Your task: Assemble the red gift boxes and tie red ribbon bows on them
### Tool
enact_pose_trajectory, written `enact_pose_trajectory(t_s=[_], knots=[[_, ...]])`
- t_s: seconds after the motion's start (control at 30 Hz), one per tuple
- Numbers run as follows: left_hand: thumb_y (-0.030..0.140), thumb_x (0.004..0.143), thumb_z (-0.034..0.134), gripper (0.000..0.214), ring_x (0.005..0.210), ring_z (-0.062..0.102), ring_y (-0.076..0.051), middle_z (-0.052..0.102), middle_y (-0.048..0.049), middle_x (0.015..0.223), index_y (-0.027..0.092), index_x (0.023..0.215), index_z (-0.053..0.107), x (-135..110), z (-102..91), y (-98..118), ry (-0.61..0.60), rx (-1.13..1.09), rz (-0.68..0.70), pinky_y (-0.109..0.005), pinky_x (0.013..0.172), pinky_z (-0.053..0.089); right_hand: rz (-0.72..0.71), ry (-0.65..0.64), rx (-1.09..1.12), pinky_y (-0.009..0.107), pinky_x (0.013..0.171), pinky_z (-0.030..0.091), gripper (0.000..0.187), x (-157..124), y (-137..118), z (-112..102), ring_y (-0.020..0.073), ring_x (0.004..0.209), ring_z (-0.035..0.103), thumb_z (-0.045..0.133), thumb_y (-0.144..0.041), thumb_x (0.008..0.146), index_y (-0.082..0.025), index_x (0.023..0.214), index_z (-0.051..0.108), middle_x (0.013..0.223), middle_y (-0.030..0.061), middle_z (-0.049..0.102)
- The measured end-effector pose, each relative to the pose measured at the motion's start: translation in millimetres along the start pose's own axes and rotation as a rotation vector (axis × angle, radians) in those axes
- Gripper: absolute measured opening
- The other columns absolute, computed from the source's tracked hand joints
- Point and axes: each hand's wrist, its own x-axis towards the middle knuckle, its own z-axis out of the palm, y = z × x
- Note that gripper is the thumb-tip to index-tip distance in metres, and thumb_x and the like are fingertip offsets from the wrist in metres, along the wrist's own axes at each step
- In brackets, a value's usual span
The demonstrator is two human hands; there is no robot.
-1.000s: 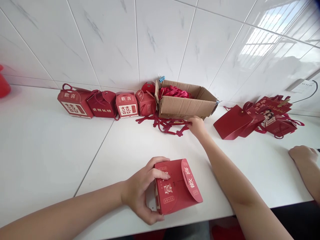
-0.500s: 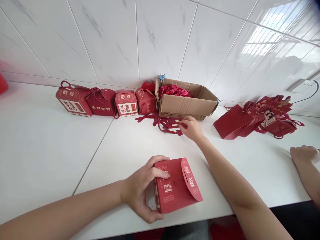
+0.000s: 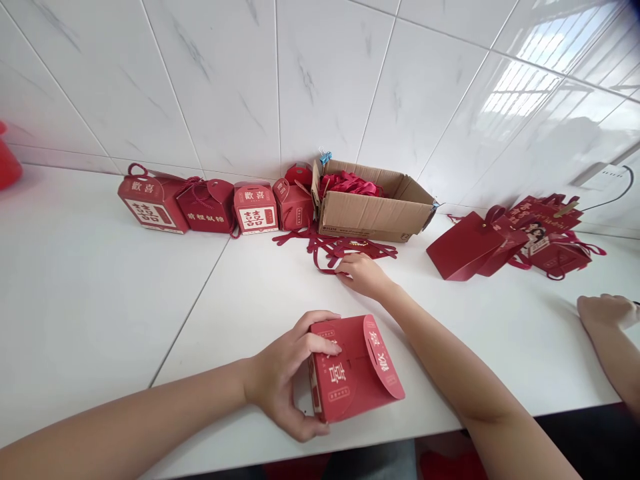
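Observation:
A red gift box [image 3: 357, 373] with white Chinese characters rests near the front edge of the table. My left hand [image 3: 293, 377] wraps round its left side, fingers on the top and thumb low at the front corner. Farther back, my right hand [image 3: 367, 275] pinches a dark red strap [image 3: 317, 259], which curves up from my fingertips toward a pile. That pile of flat red straps [image 3: 383, 249] lies in front of an open cardboard box [image 3: 375, 215]. Inside the box are bright red ribbons [image 3: 350, 183].
Several finished-looking red gift boxes [image 3: 207, 207] stand in a row along the tiled wall. At right are red bags [image 3: 460, 247] and more red packaging [image 3: 550, 227]. Another person's hand [image 3: 607, 311] rests on the white table [image 3: 115, 313] at the far right.
My right hand has come left and toward me, drawing one strap's end out of the pile. My left hand and the gift box have stayed in place.

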Motion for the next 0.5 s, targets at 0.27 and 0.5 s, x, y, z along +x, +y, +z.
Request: enact_pose_trajectory(t_s=[0.27, 0.5], knots=[[0.034, 0.045, 0.079, 0.095, 0.124, 0.04, -0.04, 0.042, -0.0177, 0.127, 0.023, 0.13, 0.038, -2.3, 0.7, 0.3, 0.006, 0.01, -0.019, -0.053, 0.089, 0.048, -0.116, -0.01, 0.131, 0.027, 0.07, 0.044, 0.021, -6.5, 0.8, -4.5, 0.0178, 0.087, 0.062, 0.058, -0.009, 0.082, -0.018, 0.094, 0.072, 0.095, 0.0072, 0.07], [0.035, 0.047, 0.078, 0.094, 0.124, 0.039, -0.039, 0.041, -0.0182, 0.128, 0.022, 0.131, 0.038, -1.6, 0.0, 0.2, -0.002, 0.019, -0.01, -0.053, 0.091, 0.048, -0.027, -0.031, 0.232, 0.032, 0.078, 0.048, 0.023, -3.7, -1.1, 0.8, 0.0225, 0.097, 0.061, 0.067, -0.03, 0.084, -0.017, 0.103, 0.07, 0.105, 0.0104, 0.067]])
